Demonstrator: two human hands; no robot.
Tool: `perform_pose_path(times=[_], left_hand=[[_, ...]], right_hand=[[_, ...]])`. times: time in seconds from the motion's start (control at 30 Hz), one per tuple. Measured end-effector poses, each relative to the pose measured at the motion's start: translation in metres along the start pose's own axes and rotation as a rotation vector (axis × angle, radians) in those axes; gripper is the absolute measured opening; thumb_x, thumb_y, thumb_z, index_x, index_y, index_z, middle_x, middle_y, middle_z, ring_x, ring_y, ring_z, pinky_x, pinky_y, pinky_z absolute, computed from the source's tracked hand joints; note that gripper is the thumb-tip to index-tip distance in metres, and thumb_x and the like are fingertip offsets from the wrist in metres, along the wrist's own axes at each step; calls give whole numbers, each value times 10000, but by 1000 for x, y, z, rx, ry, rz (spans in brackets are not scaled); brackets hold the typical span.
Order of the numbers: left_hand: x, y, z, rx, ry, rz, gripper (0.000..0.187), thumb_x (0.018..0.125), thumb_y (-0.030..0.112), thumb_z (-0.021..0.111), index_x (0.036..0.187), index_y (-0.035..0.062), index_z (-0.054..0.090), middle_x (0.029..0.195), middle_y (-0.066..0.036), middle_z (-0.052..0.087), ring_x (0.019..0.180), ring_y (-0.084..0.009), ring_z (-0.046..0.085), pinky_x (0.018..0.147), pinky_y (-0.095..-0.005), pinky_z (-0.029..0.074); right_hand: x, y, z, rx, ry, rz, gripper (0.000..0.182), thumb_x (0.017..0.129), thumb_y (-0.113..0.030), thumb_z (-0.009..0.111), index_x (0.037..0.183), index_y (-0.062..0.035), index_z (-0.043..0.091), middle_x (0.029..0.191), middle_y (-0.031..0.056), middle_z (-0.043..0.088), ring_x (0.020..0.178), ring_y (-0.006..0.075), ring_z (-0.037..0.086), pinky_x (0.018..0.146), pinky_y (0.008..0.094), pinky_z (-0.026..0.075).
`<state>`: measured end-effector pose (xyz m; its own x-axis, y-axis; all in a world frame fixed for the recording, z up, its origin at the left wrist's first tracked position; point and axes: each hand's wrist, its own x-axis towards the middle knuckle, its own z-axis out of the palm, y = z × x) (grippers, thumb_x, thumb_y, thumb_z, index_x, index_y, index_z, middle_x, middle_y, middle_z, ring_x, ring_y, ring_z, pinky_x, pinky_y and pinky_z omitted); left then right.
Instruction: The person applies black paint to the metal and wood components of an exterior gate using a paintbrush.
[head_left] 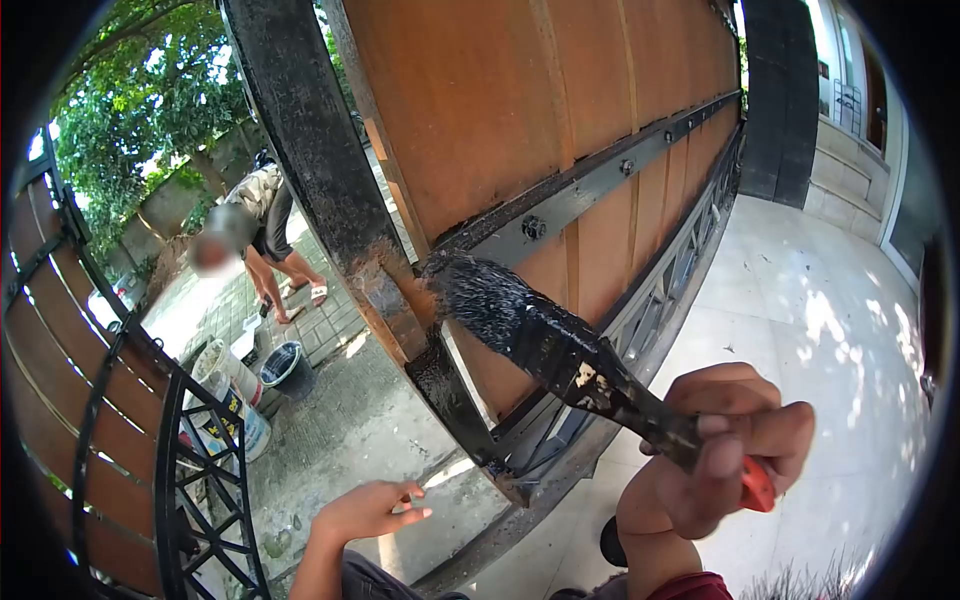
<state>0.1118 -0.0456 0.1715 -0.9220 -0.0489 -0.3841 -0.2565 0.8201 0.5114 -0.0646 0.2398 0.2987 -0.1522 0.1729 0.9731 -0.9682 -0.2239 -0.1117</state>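
My right hand [735,440] is wrapped round the handle of a paintbrush [560,350], its bristles dark with paint and its handle end red. The bristle tips press against the metal edge post of a gate [500,110], at a brownish, rusty-looking patch [395,290] beside the black paint. A grey-black crossbar [590,185] with bolts runs from that spot along the brown panels. Lower left, my left hand [370,512] hangs in the air with its fingers apart, holding nothing, below the gate's bottom corner.
Another gate leaf [90,390] with a black frame stands at left. Behind it are paint-stained buckets [225,375] and a dark bucket [287,370]. A person [265,215] bends over the paving farther back. Pale tiles [790,320] and steps [845,185] lie at right.
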Motion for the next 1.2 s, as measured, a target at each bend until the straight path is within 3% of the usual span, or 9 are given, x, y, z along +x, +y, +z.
perform_pose_path(times=[0.1, 0.2, 0.47, 0.53, 0.73, 0.9, 1.03, 1.07, 1.2], left_hand=[[5, 23, -6, 117, 139, 188, 468, 913, 453, 588, 1089, 20, 613, 931, -153, 677, 858, -298, 660, 758, -357, 503], [-3, 25, 12, -33, -45, 31, 496, 915, 460, 574, 1153, 25, 586, 1022, -169, 667, 920, -326, 650, 807, -380, 502], [23, 8, 33, 220, -266, -9, 581, 917, 507, 529, 1254, 35, 512, 1165, -189, 613, 1062, -342, 596, 901, -415, 480], [31, 7, 36, 205, -271, 30, 587, 916, 511, 525, 1258, 35, 507, 1172, -189, 610, 1075, -340, 590, 909, -415, 478], [28, 1, 40, 184, -295, -7, 575, 912, 513, 529, 1263, 58, 505, 1183, -191, 602, 1089, -339, 578, 921, -409, 469], [17, 10, 28, 259, -350, -171, 614, 914, 553, 507, 1286, 64, 477, 1209, -191, 585, 1090, -372, 569, 910, -421, 467], [14, -10, 38, 160, -336, -57, 619, 916, 560, 501, 1291, 69, 470, 1179, -201, 593, 1074, -381, 576, 904, -427, 466], [13, -9, 39, 192, -326, -76, 620, 915, 562, 502, 1287, 68, 472, 1155, -204, 598, 1062, -378, 579, 902, -426, 466], [12, 7, 33, 251, -338, -179, 629, 911, 571, 504, 1288, 68, 474, 1133, -199, 603, 1045, -370, 582, 901, -421, 467]], right_hand=[[-16, 3, 6, 26, 94, 109, 212, 858, -170, 571, 800, -54, 402, 590, 118, 525, 549, 213, 562, 500, 283, 460], [-23, 9, 25, 28, 128, 70, 142, 640, -32, 702, 679, -71, 571, 608, 90, 624, 529, 223, 627, 571, 321, 530], [-18, 16, 25, 127, 205, -8, 159, 659, -30, 710, 680, -43, 553, 550, 79, 580, 455, 203, 584, 436, 294, 481], [-25, 16, 14, 95, -102, -6, 176, 643, -19, 716, 667, -51, 544, 572, 90, 600, 456, 206, 585, 460, 296, 493], [-30, 14, 13, 110, -24, 91, 168, 636, -2, 711, 672, -64, 559, 607, 81, 618, 464, 213, 593, 500, 286, 495], [-31, 12, -4, -8, -212, 27, 167, 658, 4, 706, 675, -62, 553, 604, 76, 618, 478, 208, 598, 519, 279, 503], [-28, 6, 11, 3, 21, 80, 163, 650, -11, 730, 655, -62, 576, 600, 71, 616, 492, 200, 613, 519, 268, 499], [-24, 7, 2, 20, -213, 123, 151, 658, -19, 734, 681, -56, 589, 607, 76, 622, 503, 204, 625, 521, 269, 501], [-20, 3, -7, -17, -231, 64, 184, 678, 19, 716, 737, -63, 561, 620, 77, 633, 511, 208, 634, 526, 266, 496]])
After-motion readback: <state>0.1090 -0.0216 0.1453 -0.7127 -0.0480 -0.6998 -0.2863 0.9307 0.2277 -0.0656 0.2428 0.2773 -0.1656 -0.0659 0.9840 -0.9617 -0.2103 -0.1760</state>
